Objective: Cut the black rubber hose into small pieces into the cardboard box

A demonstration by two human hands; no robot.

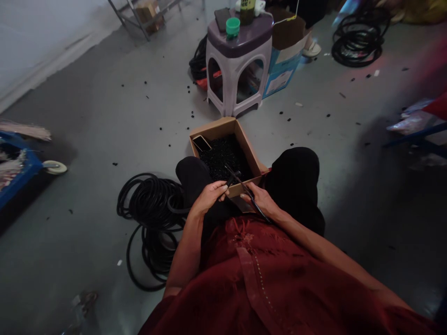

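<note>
My left hand [209, 195] is closed around the end of a black hose [230, 179], which runs back to a coil [153, 209] on the floor at my left. My right hand [260, 200] grips a thin black tool [249, 193] that crosses the hose end just above the near edge of a cardboard box [249, 149]. The box sits between my knees and is full of small black pieces [223, 156]. A phone [201, 143] lies in its far left corner.
A purple plastic stool [237, 51] with a green cap and a bottle on it stands beyond the box. A blue-and-white carton [284, 56] is beside it. More coiled hose [359, 39] lies far right. A blue cart [21, 172] stands at left. Black bits litter the floor.
</note>
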